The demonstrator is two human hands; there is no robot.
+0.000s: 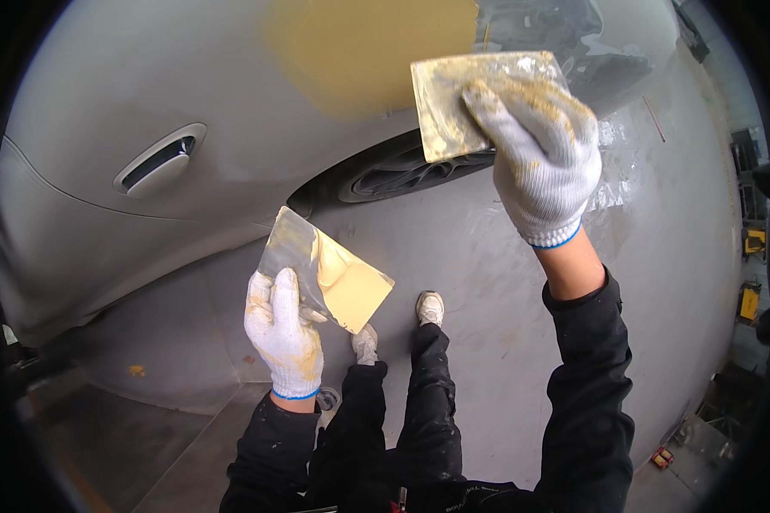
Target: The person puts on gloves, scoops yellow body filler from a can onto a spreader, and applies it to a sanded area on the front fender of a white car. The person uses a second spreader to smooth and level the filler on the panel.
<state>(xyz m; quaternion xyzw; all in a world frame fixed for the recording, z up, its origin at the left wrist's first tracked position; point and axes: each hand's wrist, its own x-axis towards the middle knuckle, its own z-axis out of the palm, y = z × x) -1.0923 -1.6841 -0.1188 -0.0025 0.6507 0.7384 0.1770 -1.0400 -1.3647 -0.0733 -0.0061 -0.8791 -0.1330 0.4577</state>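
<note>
My left hand (pixel 284 329), in a stained white knit glove, grips a flat grey putty spreader (pixel 293 248). Pale yellow body filler (pixel 351 291) coats the far side of that blade. In my gloved right hand (pixel 549 145) is a second, translucent spreader (pixel 445 107), smeared with filler and held up close to the car. On the grey car body (pixel 222 68) a broad patch of yellow filler (pixel 368 51) covers the panel above the wheel, left of the right hand. The spreader hides part of the panel behind it; whether it touches the panel I cannot tell.
Below the panel sits the car wheel (pixel 411 175) in its arch. A recessed door handle (pixel 160 160) is at the left. My shoes (pixel 430 308) stand on the grey floor (pixel 496 342). Yellow and dark items (pixel 749 299) line the right edge, with a small red object (pixel 661 458) lower down.
</note>
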